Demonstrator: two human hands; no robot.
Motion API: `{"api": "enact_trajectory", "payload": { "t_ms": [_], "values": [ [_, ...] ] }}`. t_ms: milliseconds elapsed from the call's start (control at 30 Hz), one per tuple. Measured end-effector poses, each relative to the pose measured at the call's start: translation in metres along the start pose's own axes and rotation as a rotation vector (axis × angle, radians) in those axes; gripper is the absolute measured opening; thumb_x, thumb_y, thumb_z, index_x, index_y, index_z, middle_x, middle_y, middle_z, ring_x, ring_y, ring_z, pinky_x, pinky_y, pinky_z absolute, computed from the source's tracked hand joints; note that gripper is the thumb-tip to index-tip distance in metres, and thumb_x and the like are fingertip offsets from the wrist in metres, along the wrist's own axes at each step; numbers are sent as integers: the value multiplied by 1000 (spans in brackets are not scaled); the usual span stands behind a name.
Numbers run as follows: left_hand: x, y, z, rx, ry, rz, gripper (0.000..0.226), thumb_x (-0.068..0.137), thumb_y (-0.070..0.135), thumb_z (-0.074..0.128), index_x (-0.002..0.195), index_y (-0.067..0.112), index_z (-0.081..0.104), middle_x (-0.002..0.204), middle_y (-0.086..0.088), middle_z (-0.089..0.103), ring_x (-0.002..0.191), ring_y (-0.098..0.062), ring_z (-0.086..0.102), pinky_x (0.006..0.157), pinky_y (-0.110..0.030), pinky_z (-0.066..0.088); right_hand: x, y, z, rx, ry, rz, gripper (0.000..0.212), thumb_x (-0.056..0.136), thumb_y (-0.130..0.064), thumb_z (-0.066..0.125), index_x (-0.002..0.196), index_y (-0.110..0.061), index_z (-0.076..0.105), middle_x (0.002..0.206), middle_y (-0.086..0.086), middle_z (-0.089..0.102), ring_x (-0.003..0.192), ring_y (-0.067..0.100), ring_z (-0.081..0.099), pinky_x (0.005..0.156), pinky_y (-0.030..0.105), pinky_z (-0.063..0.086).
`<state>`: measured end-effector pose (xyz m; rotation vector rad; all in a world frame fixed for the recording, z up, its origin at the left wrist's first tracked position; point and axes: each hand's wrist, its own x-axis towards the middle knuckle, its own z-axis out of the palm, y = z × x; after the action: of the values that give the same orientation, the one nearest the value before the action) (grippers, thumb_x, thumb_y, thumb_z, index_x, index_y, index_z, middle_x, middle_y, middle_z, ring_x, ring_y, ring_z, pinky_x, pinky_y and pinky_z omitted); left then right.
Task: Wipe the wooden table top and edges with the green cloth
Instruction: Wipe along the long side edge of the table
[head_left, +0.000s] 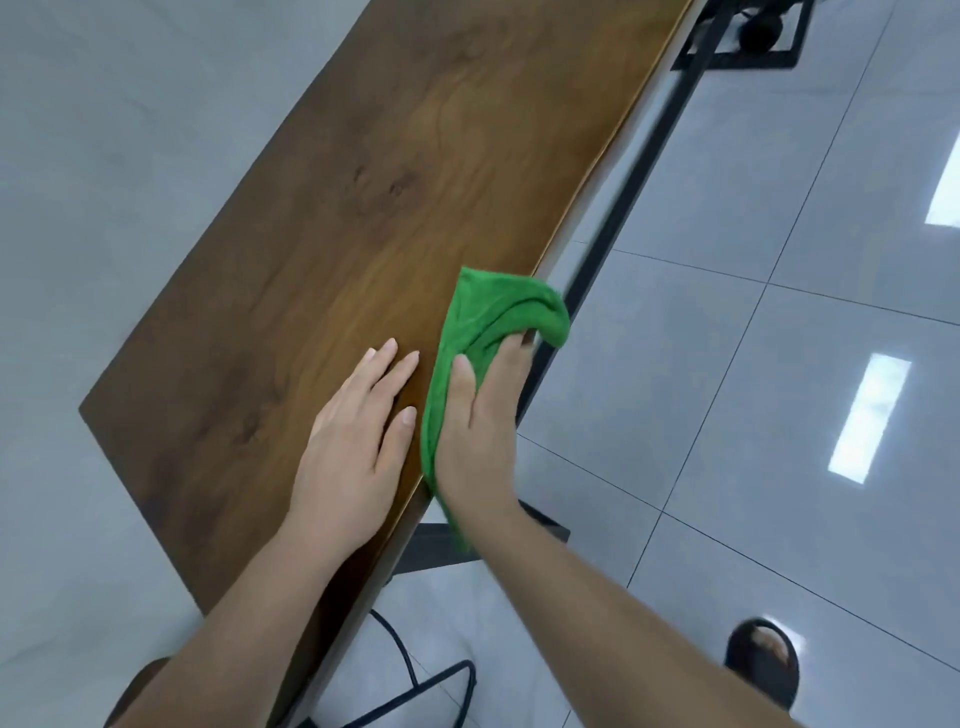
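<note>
A long dark-brown wooden table top (363, 208) runs diagonally from lower left to upper right. The green cloth (483, 317) is draped over the table's right-hand long edge, folded down its side. My right hand (480, 431) grips the cloth there, thumb on top and fingers curled around the edge. Just left of the cloth, my left hand (353, 447) lies flat on the table top with its fingers spread, holding nothing.
A black metal frame bar (623, 192) runs under the right edge, with a black base (748, 41) at the far end. Glossy grey floor tiles (779, 364) surround the table. A black cable (405, 660) lies below, and a sandalled foot (761, 660) stands at lower right.
</note>
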<state>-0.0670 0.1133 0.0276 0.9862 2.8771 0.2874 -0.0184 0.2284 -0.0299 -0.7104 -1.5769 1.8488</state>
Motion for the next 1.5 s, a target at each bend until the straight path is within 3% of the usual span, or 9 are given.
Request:
{"api": "enact_trajectory", "payload": {
  "t_ms": [100, 233, 633, 833, 1000, 1133, 1300, 1400, 1500],
  "values": [
    [-10, -10, 0, -8, -2, 33, 55, 118, 42, 33, 172, 33, 39, 182, 14, 28, 170, -3, 16, 135, -52, 28, -45, 0, 13, 54, -1, 9, 64, 119, -32, 35, 165, -45, -9, 180, -16, -9, 167, 1, -5, 131, 19, 5],
    [-27, -24, -3, 3, -8, 59, 54, 118, 40, 34, 172, 33, 40, 182, 15, 28, 170, -4, 16, 135, -49, 27, -38, -3, 15, 51, -14, 55, 66, 120, -30, 33, 172, -28, -8, 182, -9, -11, 166, 0, -12, 131, 17, -3],
    [-76, -55, -10, 32, -23, 24, 57, 117, 56, 26, 172, 41, 37, 182, 20, 25, 170, -7, 19, 131, -42, 22, 120, -13, -20, 42, 95, 47, 77, 111, -29, 35, 175, -12, -5, 185, 2, -3, 170, 16, 0, 138, 47, 5],
    [-98, -69, -12, 16, -16, 53, 55, 119, 52, 26, 171, 39, 37, 181, 20, 26, 170, -3, 16, 131, -41, 23, 32, -6, 6, 59, 120, 43, 69, 116, -29, 33, 176, -15, 1, 184, -2, 6, 168, 9, 8, 138, 42, 9],
    [-108, -80, -14, -9, -10, 88, 54, 118, 44, 34, 171, 36, 40, 181, 18, 27, 169, -2, 16, 134, -45, 27, -91, 1, 39, 51, 115, 42, 65, 120, -26, 34, 176, -16, 3, 184, -7, 4, 164, -8, 3, 130, 15, 7],
    [-113, -89, -15, -29, -11, 116, 54, 118, 42, 36, 171, 33, 41, 182, 14, 29, 170, -5, 17, 134, -52, 30, -172, 4, 66, 85, 124, 96, 64, 119, -32, 36, 176, -19, 8, 183, -2, 11, 167, 6, 12, 136, 36, 18],
    [-114, -95, -18, -57, -15, 123, 53, 118, 38, 37, 170, 30, 43, 181, 13, 30, 170, -4, 17, 133, -54, 32, -233, 8, 86, 118, 142, 153, 66, 117, -39, 37, 176, -23, 9, 179, -3, 22, 164, 19, 28, 129, 50, 33],
    [-115, -95, -17, -60, -7, 120, 52, 119, 37, 37, 170, 30, 44, 181, 13, 31, 170, -4, 17, 133, -55, 33, -239, 7, 88, 122, 120, 171, 68, 117, -40, 37, 176, -25, 6, 179, -4, 20, 164, 18, 27, 130, 46, 34],
    [-115, -95, -15, -63, 3, 112, 52, 119, 39, 36, 170, 31, 44, 181, 13, 31, 169, -4, 18, 133, -55, 33, -219, 5, 80, 116, 104, 138, 68, 118, -39, 35, 176, -25, 3, 183, -9, 8, 166, 5, 14, 132, 26, 20]
  ]
}}
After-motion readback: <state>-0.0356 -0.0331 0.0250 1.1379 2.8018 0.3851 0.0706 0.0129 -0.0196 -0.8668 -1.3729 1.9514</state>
